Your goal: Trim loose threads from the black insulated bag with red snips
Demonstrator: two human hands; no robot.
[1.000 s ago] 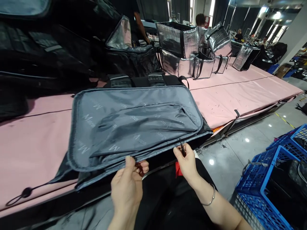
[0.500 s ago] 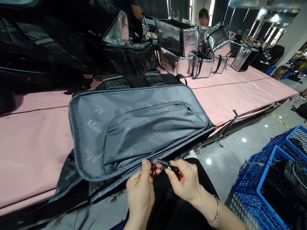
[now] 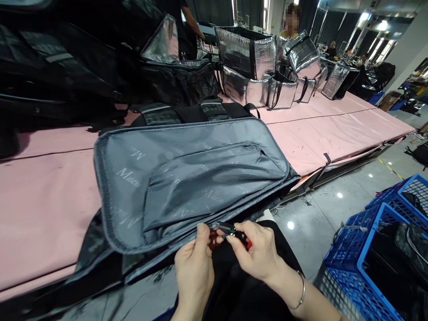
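Note:
An open bag with grey printed lining (image 3: 200, 178) lies across the front edge of the pink table. My left hand (image 3: 197, 258) pinches the bag's near edge between thumb and fingers. My right hand (image 3: 256, 249) is closed around small dark snips (image 3: 227, 228) with a bit of red at the handle. The snips' blades point left, close to my left fingertips at the bag's edge. What lies between the blades is too small to tell.
The pink table (image 3: 334, 129) stretches to the right, with silver foil-lined bags (image 3: 247, 53) at the back. Black bags (image 3: 67, 76) are piled at the left. Blue crates (image 3: 351, 240) stand on the floor at the right. People are in the background.
My right hand and the snips have shifted slightly left, nearer my left fingers. In the background, one person's arm has extended and another person has moved a little to the right.

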